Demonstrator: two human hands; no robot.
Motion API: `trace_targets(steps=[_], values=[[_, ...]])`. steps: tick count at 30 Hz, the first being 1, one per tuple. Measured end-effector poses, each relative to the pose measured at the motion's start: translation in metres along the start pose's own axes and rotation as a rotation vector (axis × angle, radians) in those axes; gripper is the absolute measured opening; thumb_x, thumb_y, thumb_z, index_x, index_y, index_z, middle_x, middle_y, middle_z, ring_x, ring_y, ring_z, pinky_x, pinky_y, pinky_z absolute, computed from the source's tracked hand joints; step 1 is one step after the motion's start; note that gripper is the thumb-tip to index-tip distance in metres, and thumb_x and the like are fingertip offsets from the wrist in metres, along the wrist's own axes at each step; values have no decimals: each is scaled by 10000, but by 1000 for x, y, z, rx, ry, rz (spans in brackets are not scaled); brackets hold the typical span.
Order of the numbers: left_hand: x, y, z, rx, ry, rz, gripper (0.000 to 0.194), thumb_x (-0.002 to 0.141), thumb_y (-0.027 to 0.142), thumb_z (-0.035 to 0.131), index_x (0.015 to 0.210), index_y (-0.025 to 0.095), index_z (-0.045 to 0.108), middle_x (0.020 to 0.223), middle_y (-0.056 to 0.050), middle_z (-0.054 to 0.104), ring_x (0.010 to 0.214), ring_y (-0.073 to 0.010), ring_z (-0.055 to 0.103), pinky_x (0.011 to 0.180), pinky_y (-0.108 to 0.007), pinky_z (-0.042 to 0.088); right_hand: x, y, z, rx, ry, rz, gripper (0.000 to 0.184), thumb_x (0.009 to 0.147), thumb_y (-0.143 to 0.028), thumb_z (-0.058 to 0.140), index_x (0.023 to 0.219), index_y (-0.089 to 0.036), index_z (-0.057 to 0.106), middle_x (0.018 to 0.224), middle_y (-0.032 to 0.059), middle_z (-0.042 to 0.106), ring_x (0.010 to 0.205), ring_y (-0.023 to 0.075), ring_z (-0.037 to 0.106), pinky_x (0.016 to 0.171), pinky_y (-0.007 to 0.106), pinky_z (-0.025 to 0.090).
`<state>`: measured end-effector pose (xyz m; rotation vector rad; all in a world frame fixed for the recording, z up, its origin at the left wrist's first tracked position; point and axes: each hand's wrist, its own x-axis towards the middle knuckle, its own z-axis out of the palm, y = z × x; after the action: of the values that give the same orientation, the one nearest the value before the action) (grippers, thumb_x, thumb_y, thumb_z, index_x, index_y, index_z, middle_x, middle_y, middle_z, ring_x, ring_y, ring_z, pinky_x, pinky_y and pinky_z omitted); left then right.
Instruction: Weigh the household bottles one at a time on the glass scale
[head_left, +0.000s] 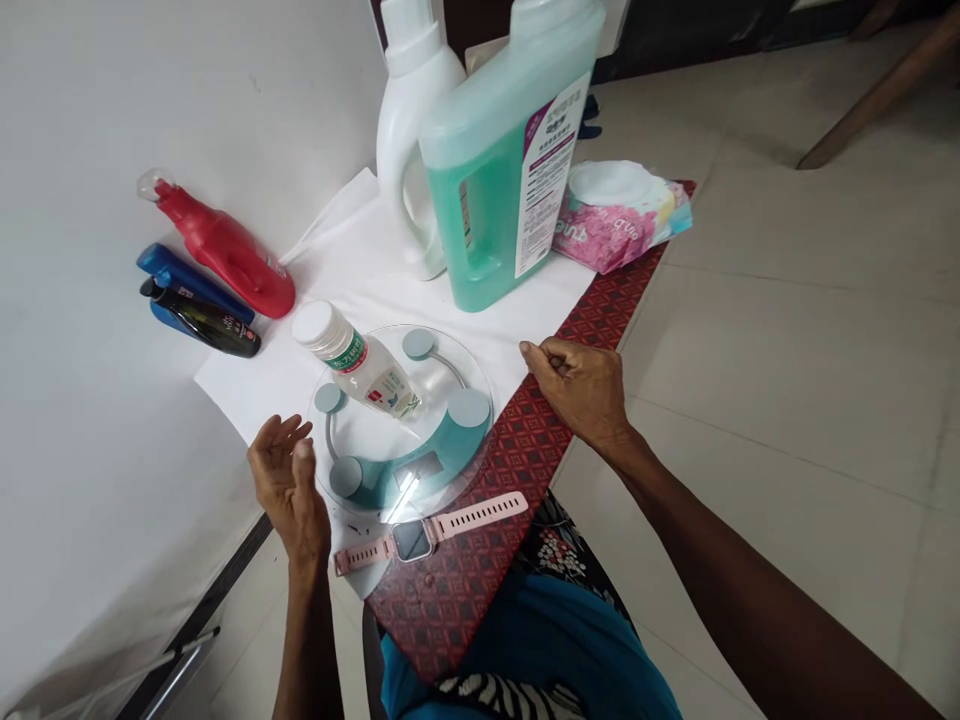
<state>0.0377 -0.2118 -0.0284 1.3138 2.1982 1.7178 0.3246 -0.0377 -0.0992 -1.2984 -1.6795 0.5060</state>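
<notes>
A clear plastic bottle with a white cap and green-red labels stands on a round glass scale with teal parts. My left hand is to the left of the scale, fingers apart and bent, with nothing in it. Over the red table edge on the other side, my right hand is curled with its fingers folded in; no object shows in it. A pink-strapped smartwatch lies stretched out in front of the scale, touching neither hand.
Behind the scale stand a large green liquid jug and a white jug. Beside them lies a pink wipes pack. Red, blue and dark bottles stand by the wall on a white cloth.
</notes>
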Motion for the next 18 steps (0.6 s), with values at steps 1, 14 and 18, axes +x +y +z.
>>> trace_targets(steps=[1, 14, 18], values=[[0, 3, 4, 5, -33, 21, 545, 982, 574, 706, 1434, 299, 578, 1372, -150, 705, 1262, -318, 740, 1060, -496, 613, 0, 0, 0, -2, 4, 0, 579, 1018, -567, 536, 561, -263, 354, 488, -30, 347, 510, 135, 359, 580, 343, 286], [29, 33, 61, -3, -320, -56, 545, 749, 471, 937, 1183, 239, 703, 1188, -98, 795, 1046, -302, 790, 922, -472, 669, 3, 3, 1, 67, 19, -27, 520, 995, -449, 554, 563, -249, 344, 499, -31, 385, 514, 122, 383, 574, 318, 267], [66, 35, 75, -73, -218, -33, 524, 760, 486, 921, 1138, 220, 674, 1144, -107, 801, 1068, -302, 794, 895, -446, 676, 4, 5, 1, 59, 18, -28, 501, 999, -431, 561, 573, -245, 375, 512, -25, 433, 514, 126, 398, 583, 320, 274]])
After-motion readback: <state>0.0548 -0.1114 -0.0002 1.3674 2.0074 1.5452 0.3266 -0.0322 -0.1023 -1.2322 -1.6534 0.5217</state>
